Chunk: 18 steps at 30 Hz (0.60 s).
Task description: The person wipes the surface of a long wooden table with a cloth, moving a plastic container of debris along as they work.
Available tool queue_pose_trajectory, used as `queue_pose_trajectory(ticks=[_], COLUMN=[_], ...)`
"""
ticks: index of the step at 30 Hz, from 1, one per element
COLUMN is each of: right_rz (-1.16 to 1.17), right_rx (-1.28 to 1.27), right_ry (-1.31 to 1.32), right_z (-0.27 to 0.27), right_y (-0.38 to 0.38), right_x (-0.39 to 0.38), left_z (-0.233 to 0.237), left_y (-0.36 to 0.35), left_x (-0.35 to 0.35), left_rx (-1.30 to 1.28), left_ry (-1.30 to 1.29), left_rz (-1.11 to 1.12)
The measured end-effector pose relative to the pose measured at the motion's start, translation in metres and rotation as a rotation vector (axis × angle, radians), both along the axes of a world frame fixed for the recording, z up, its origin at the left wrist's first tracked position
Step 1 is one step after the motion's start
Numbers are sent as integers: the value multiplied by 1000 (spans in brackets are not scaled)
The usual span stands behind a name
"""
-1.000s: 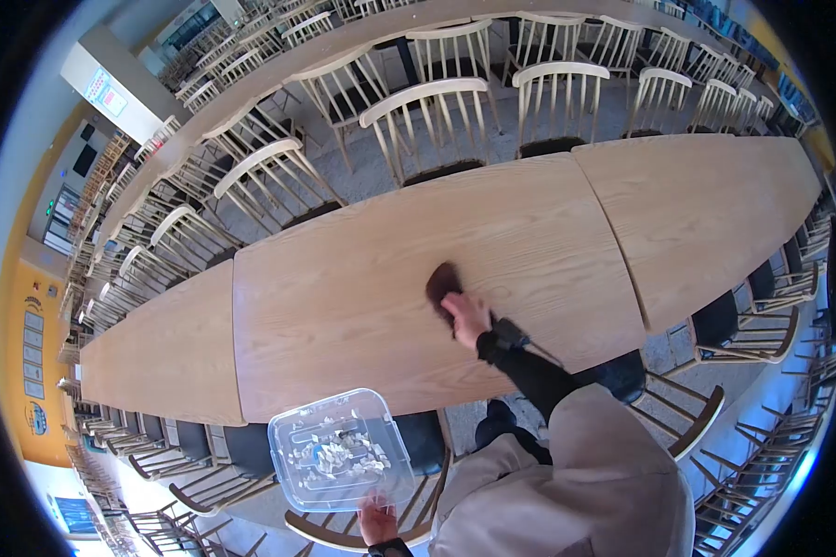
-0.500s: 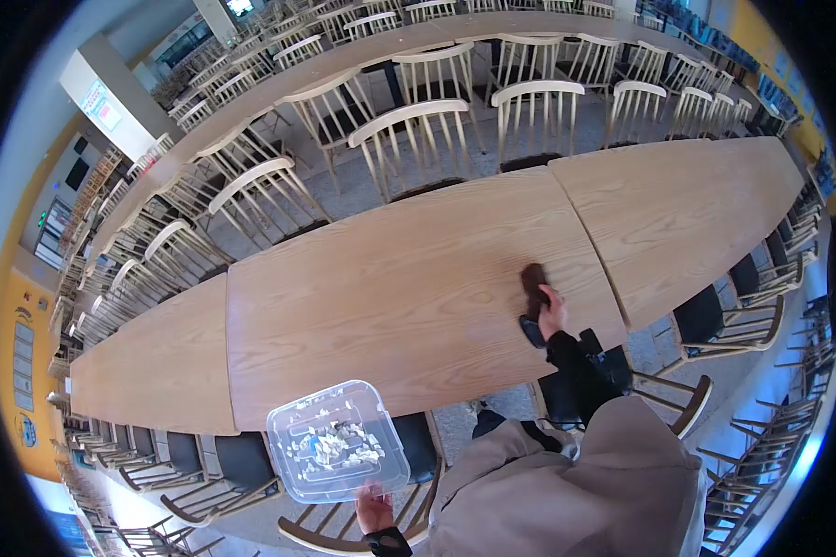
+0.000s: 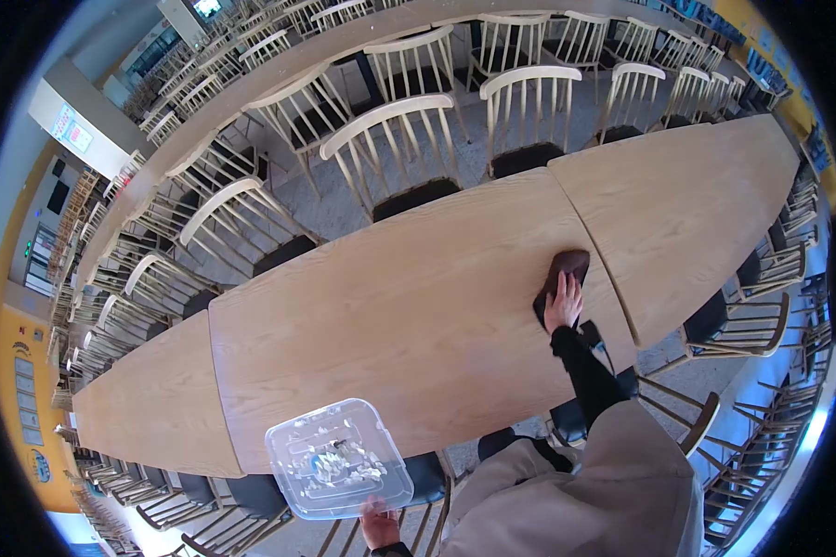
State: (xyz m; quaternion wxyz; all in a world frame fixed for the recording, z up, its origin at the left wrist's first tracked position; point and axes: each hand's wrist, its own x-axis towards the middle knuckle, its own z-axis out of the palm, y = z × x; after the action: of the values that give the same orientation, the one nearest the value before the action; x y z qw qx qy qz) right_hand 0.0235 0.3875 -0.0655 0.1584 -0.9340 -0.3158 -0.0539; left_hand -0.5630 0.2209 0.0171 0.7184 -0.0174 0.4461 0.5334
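Closest, left hand [image 3: 378, 526]: fingers clamped on the near rim of the box [image 3: 334, 507].
Box: by the near edge of the table [image 3: 390, 325], white bits [image 3: 348, 464] inside; best held level.
Right hand [image 3: 565, 302]: fingers a bit spread, holding the brown tool [image 3: 574, 263].
Brown tool: on the table, just beside the crack [image 3: 586, 232]; pressing it flat should help.
Chairs [image 3: 416, 199]: past the far edge.

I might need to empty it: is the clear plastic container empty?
No, partly filled: pale scraps show inside the clear plastic container, with bare patches around them.
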Motion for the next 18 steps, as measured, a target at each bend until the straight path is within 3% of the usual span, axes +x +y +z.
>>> queue_pose_trajectory(ticks=[1, 3, 4, 6, 10, 13, 16, 18], right_rz=[-24, -80, -115, -134, 20, 199, 363, 506], right_rx=[15, 38, 46, 91, 88, 115, 142, 155], right_ry=[5, 34, 58, 60, 112, 103, 96, 115], right_z=[-6, -11, -12, -22, -22, -18, -14, -9], right_y=[16, 50, 67, 100, 172, 225, 271, 298], right_x=[14, 37, 47, 67, 68, 42, 9, -19], left_z=[-5, -20, -17, -5, 3, 4, 28, 14], left_y=[0, -1, 1, 3, -2, -11, -1, -13], left_x=[0, -3, -1, -1, 5, 8, 33, 20], left_rx=[-11, -26, -38, 139, 169, -55, -159, -87], left_ry=[10, 873, 879, -296, -303, -31, 17, -133], left_rz=[7, -307, -301, -29, -83, 59, 145, 96])
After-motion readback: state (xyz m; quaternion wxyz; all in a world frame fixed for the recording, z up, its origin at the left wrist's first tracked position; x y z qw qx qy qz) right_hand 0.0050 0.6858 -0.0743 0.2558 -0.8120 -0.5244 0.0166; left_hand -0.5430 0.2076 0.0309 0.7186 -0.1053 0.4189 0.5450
